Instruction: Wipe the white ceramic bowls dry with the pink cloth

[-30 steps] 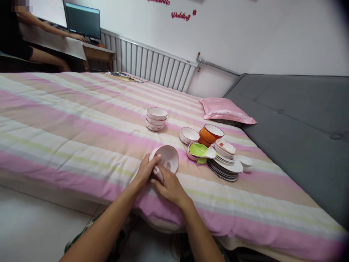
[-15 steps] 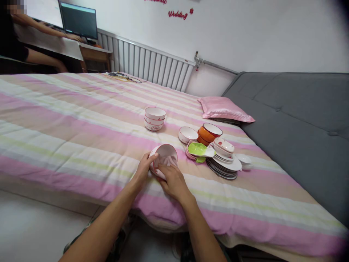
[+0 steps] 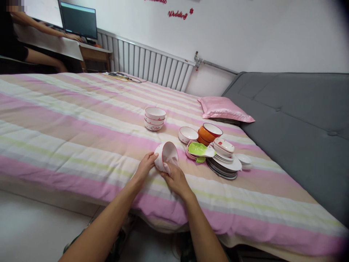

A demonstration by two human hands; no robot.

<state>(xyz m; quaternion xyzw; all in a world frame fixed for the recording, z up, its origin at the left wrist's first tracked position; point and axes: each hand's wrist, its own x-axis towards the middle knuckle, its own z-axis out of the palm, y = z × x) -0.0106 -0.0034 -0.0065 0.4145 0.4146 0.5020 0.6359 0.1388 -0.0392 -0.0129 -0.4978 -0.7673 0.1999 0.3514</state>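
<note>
A white bowl (image 3: pixel 165 155) with a red rim is tipped on its side above the striped quilt, its mouth turned to the right. My left hand (image 3: pixel 144 169) grips its outer wall from the left. My right hand (image 3: pixel 176 178) presses a pale pink cloth (image 3: pixel 169 165) into the bowl's lower edge from the front. Just beyond lie a stack of three white bowls (image 3: pixel 155 118), a single white bowl (image 3: pixel 187 134) and an orange bowl (image 3: pixel 209 133).
A pile of plates (image 3: pixel 225 165) topped with small dishes and a green leaf-shaped dish (image 3: pixel 200 149) sits to the right. Beside the bed (image 3: pixel 68 123) are a pink pillow (image 3: pixel 225 108) and a grey sofa (image 3: pixel 300 120). Another person works at a desk with monitors (image 3: pixel 79 20) at far left.
The bowl has turned in my hands, from mouth facing me to mouth facing right. My right hand with the cloth has shifted from inside the bowl to its lower edge.
</note>
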